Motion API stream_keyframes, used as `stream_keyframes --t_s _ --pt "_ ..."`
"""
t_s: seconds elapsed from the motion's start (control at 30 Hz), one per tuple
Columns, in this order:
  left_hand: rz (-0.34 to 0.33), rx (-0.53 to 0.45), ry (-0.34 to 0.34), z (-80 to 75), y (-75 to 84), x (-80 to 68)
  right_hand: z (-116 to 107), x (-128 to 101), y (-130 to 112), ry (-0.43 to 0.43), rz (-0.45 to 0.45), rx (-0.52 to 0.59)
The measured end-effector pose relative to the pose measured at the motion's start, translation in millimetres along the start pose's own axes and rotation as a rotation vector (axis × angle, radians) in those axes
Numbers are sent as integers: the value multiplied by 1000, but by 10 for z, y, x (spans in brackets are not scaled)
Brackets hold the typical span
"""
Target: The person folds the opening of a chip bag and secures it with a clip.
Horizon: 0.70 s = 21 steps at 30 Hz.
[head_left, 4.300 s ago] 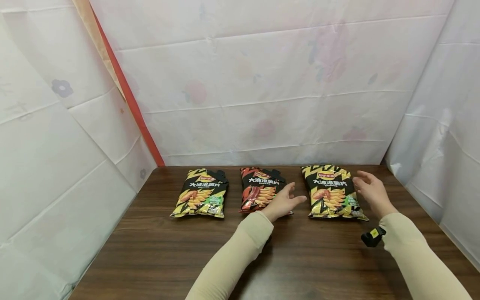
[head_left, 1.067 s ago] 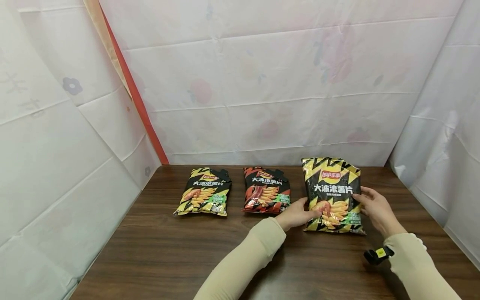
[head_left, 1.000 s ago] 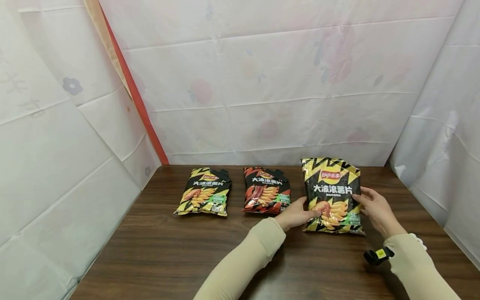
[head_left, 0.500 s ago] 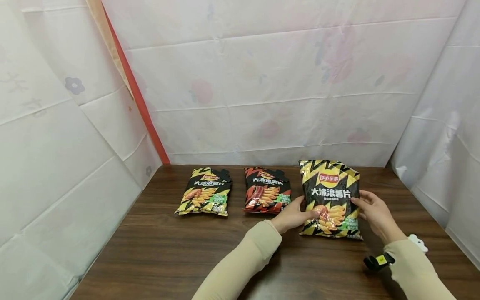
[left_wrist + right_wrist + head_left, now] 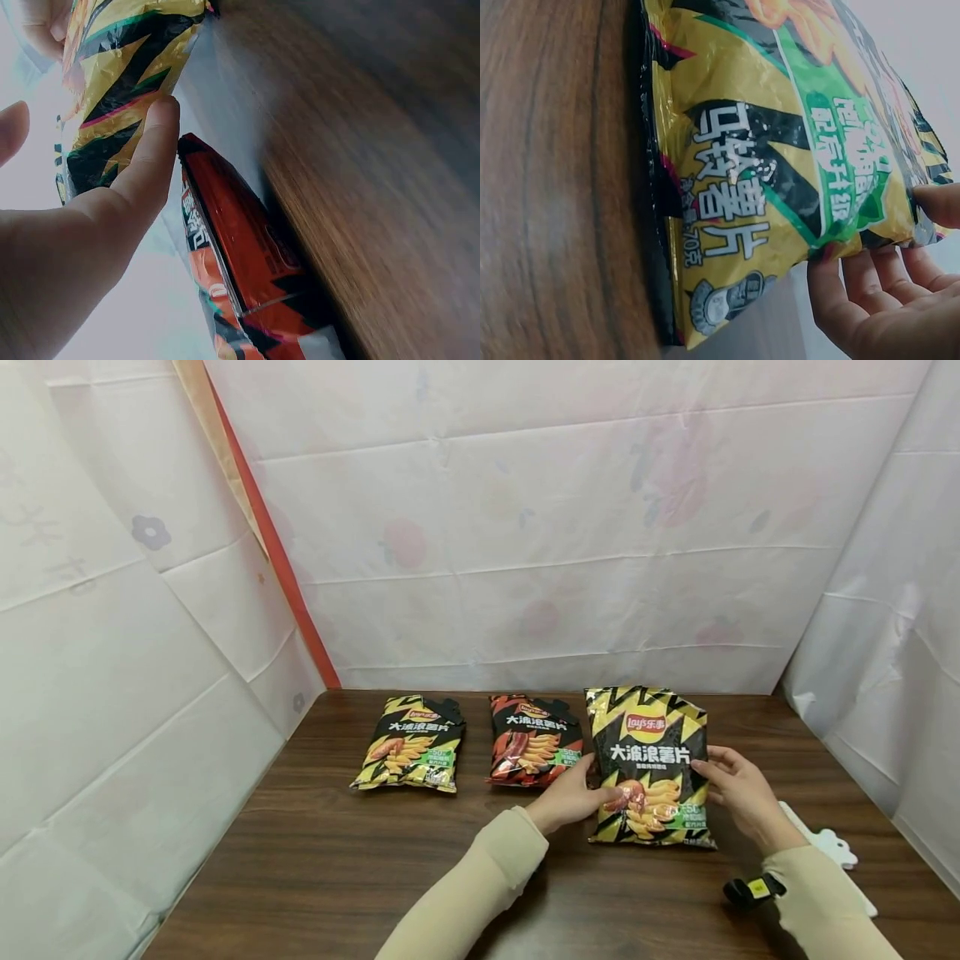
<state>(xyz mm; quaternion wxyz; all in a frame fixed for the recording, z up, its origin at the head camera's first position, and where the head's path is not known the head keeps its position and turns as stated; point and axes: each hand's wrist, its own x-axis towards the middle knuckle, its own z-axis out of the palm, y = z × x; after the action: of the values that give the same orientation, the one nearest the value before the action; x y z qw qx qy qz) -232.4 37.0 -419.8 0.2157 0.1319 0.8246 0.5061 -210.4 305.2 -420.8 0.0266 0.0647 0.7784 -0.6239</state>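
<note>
A yellow-and-black bag of potato chips (image 5: 648, 760) is tilted up above the table, its torn top corner at the upper right. My left hand (image 5: 567, 793) holds its left edge, thumb on the front; in the left wrist view the index finger lies against the bag's side. My right hand (image 5: 742, 789) grips the right edge, with the thumb on the front and the other fingers curled at the edge and behind, as the right wrist view shows. A red-and-black chip bag (image 5: 531, 743) lies just left of my left hand, a black clip (image 5: 555, 710) at its top corner.
Another yellow-and-black chip bag (image 5: 408, 747) with a black clip (image 5: 444, 710) lies farther left. A flat white object with a flower-shaped part (image 5: 834, 847) is partly hidden under my right forearm. White patterned sheets (image 5: 525, 527) rise behind and beside the brown wooden table (image 5: 315, 877).
From lying flat, the right-hand chip bag has been grasped by both hands and tilted up. In the last second it moves left and nearer. The white object has come into view.
</note>
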Motion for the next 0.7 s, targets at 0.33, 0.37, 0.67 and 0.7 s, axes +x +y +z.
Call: stream_keyframes --t_s 0.33,0.37,0.67,0.7 --pt "15 7 36 -131 -71 -87 127 -17 -27 -57 -24 47" --pt "16 10 40 -144 -79 -94 140 -16 -27 -61 -29 47" --pt "61 -21 37 -243 -163 -183 262 -25 -36 -86 -37 74" --pt "67 -21 40 -256 -172 -193 277 -27 -39 -88 -35 76"
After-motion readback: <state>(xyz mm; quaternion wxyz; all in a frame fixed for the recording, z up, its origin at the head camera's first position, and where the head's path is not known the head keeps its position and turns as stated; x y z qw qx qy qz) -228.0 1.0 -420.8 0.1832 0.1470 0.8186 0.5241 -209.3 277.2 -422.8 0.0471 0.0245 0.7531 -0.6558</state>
